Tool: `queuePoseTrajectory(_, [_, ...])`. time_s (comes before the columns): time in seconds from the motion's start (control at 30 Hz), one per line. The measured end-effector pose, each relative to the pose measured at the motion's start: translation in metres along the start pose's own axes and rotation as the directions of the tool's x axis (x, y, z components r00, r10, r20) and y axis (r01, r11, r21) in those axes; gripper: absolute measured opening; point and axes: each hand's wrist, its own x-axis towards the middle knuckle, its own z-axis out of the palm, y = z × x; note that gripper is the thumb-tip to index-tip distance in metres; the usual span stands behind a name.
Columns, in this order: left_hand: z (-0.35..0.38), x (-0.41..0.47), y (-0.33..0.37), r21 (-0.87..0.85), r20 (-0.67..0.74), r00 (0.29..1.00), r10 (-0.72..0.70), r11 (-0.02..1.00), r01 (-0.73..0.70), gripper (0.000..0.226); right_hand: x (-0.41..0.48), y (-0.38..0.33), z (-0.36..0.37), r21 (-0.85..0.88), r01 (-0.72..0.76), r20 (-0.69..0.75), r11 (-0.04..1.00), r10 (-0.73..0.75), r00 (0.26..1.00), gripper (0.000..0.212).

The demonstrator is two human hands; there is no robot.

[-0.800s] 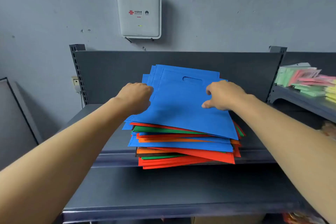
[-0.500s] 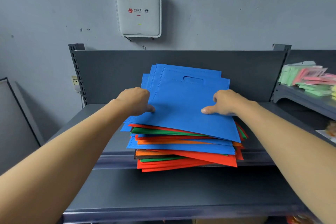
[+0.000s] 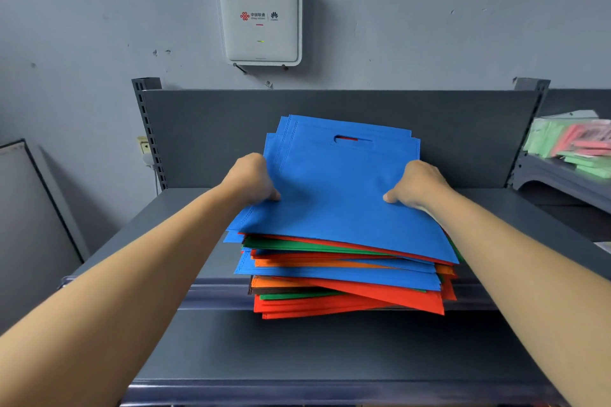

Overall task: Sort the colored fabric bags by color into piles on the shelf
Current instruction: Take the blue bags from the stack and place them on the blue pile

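Note:
A mixed stack of fabric bags [image 3: 347, 281] in blue, red, orange and green lies on the grey shelf [image 3: 185, 208], its front overhanging the shelf's edge. On top are a few blue bags [image 3: 334, 188] with a cut-out handle. My left hand [image 3: 253, 180] grips their left edge, thumb on top. My right hand [image 3: 415, 187] grips the right edge the same way. The fingers of both hands are hidden under the blue fabric.
A lower grey shelf [image 3: 297, 357] runs across in front. To the right, another shelf [image 3: 562, 175] holds pale green and pink packets [image 3: 575, 142]. A white router [image 3: 259, 16] hangs on the wall above the shelf's grey back panel [image 3: 205, 135].
Both hands have gone from resting on the top blue bags to gripping their side edges. The blue bags' front edge sits slightly higher over the stack.

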Motion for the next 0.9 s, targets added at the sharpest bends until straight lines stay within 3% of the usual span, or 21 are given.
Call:
queuePoseTrajectory(0.07, [0.002,0.0,0.0,0.01,-0.039,0.996,0.084,0.996,-0.084,0.042,0.001,-0.002,0.0,0.061,0.013,-0.026,0.998,-0.011,1.0,0.034])
queuePoseTrajectory(0.17, [0.008,-0.003,0.002,0.054,-0.066,0.974,0.215,0.976,-0.212,0.015,0.003,-0.002,0.002,0.166,0.011,-0.016,0.986,-0.008,1.0,0.031])
queuePoseTrajectory(0.27, [0.013,-0.014,0.007,0.165,0.0,0.953,0.303,0.94,-0.299,0.035,0.002,-0.003,0.003,0.213,0.015,0.012,0.977,-0.018,1.0,0.018])
queuePoseTrajectory(0.43, [0.013,-0.029,0.017,0.273,0.048,0.911,0.41,0.872,-0.407,0.043,-0.003,-0.006,0.003,0.22,0.022,0.065,0.975,-0.037,0.997,0.054])
queuePoseTrajectory(0.63, [0.008,-0.039,0.019,0.275,0.049,0.9,0.434,0.86,-0.43,0.041,-0.005,-0.004,-0.003,0.321,0.029,0.085,0.947,-0.059,0.995,0.067])
queuePoseTrajectory(0.73, [0.002,-0.041,0.018,0.14,-0.021,0.933,0.359,0.925,-0.353,0.04,-0.006,-0.003,-0.005,0.367,0.023,0.089,0.93,-0.06,0.994,0.07])
queuePoseTrajectory(0.83, [-0.013,-0.036,0.009,-0.186,-0.144,0.983,0.109,0.973,-0.135,0.036,-0.007,-0.004,-0.006,0.409,0.017,0.086,0.913,-0.058,0.995,0.065])
queuePoseTrajectory(0.9, [-0.021,-0.035,-0.001,-0.289,-0.159,0.986,-0.049,0.957,0.001,0.036,-0.006,-0.006,-0.002,0.451,0.017,0.095,0.892,-0.067,0.993,0.053])
